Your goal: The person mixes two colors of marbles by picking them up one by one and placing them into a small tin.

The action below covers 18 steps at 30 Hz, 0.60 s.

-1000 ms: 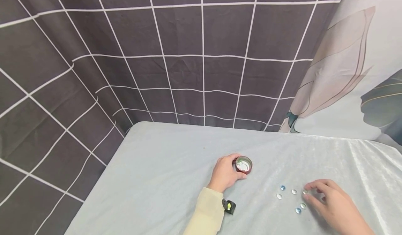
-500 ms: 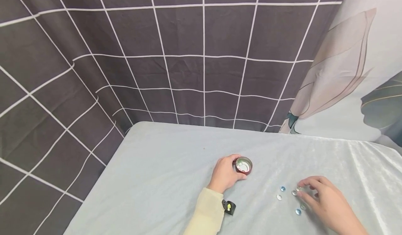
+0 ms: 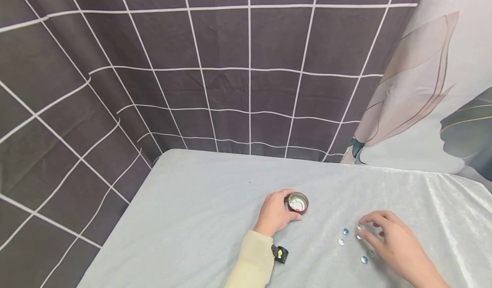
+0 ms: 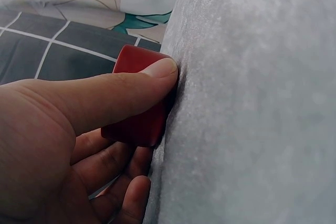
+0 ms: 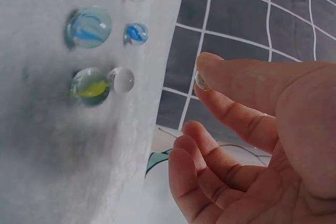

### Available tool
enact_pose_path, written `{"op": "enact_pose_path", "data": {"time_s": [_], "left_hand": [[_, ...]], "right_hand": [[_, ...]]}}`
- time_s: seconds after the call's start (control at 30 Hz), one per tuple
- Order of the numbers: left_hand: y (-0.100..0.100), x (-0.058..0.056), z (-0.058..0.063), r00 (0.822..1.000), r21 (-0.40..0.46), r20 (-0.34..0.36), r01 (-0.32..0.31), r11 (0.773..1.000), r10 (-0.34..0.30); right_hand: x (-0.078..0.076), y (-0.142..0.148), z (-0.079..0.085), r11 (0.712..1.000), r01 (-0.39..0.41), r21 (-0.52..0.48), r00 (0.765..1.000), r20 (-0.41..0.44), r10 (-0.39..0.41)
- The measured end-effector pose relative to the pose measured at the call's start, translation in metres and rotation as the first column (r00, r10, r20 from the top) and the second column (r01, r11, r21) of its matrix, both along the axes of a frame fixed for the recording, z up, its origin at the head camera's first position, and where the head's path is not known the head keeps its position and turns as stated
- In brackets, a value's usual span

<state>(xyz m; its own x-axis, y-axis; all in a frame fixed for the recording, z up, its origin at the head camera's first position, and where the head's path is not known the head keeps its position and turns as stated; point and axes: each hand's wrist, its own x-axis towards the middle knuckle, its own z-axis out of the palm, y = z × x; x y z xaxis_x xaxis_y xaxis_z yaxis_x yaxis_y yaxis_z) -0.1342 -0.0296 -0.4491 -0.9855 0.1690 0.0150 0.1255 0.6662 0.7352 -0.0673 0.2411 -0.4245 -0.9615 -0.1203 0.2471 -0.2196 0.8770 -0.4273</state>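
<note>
My left hand grips a small round red container between thumb and fingers, on the cloth. In the head view its mouth faces up, with some glassy pieces inside. My right hand pinches a clear glass marble between thumb and index finger, raised off the cloth; the other fingers are loosely bent. Below and beside this hand lie a clear marble, a marble with a yellow swirl, a larger blue-swirl marble, a second blue one and another clear one.
A pale grey velvety cloth covers the table. Dark curtain with white grid lines hangs behind and on the left. At the right hangs a white curtain with a leaf print.
My right hand has lifted the marble it pinches and moved left and slightly away, over the other marbles. The left hand and the container have stayed in place.
</note>
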Motion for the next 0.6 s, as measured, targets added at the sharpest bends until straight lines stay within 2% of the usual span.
{"op": "enact_pose_path", "data": {"time_s": [0.4, 0.6], "left_hand": [[0.0, 0.001, -0.001, 1.0, -0.009, 0.006, -0.005, 1.0, 0.005], [0.001, 0.0, -0.001, 1.0, -0.006, 0.002, -0.005, 1.0, 0.005]], "right_hand": [[-0.005, -0.01, 0.0, 0.999, -0.034, -0.021, 0.997, -0.074, 0.033], [-0.008, -0.015, 0.001, 0.999, -0.036, -0.027, 0.997, -0.075, 0.033]]}}
